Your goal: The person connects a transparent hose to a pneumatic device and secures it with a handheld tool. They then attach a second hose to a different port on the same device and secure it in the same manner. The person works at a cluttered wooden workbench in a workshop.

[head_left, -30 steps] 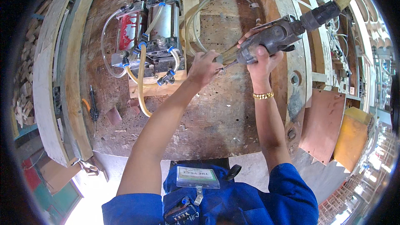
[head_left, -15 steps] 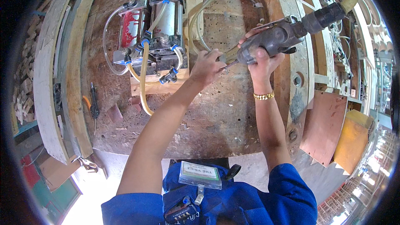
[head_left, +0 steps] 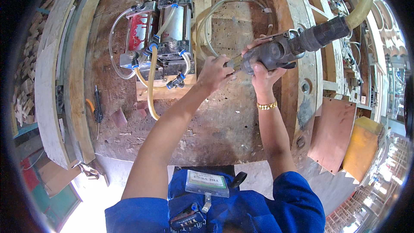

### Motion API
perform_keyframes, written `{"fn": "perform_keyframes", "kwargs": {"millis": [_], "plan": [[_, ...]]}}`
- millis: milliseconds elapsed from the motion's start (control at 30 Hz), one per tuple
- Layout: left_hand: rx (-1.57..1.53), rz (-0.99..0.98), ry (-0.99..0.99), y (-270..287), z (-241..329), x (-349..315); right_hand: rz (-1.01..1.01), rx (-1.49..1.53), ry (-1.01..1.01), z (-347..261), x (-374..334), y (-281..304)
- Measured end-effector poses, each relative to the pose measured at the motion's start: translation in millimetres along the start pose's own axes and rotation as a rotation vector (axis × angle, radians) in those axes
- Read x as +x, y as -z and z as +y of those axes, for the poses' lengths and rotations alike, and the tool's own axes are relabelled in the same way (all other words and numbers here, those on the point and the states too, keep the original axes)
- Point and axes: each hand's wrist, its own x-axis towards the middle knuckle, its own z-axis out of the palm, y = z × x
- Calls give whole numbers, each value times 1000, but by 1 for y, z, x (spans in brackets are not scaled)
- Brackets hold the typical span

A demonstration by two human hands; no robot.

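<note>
In the middle of the workbench [head_left: 215, 129], my right hand [head_left: 266, 77] is wrapped round a dark power tool [head_left: 274, 54], thumb on its near side and fingers round the far side. From the tool's back end a thick yellowish hose [head_left: 361, 6] rises at the upper right. My left hand [head_left: 212, 75] is closed just in front of the tool's nose, thumb and fingers pinched together. A thin piece shows between those fingertips and the nose; what exactly the fingers grip is hidden.
Two pneumatic cylinders [head_left: 174, 26] with tubes stand left of my hands. A coiled clear hose [head_left: 211, 13] lies beyond them. A dark, thin-tipped tool [head_left: 97, 105] and reddish scraps [head_left: 118, 118] lie at left. Wooden beams [head_left: 77, 82] border the bench; copper-coloured sheets [head_left: 332, 133] stand at right.
The power tool and my right hand have shifted slightly left, closer to my left hand. My left hand stays nearly in place, with its fingers still pinched.
</note>
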Motion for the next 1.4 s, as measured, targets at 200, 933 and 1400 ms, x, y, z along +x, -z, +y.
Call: {"fn": "perform_keyframes", "kwargs": {"millis": [200, 933, 1400], "plan": [[138, 163, -85, -2, 2, 1, -171, -363, -1, -17, 6, 0], [-2, -38, -28, -2, -3, -2, -122, -141, -118, -22, 23, 7], [-5, -36, 8, -7, -8, 0, -155, -237, -41, -16, 13, -5]]}}
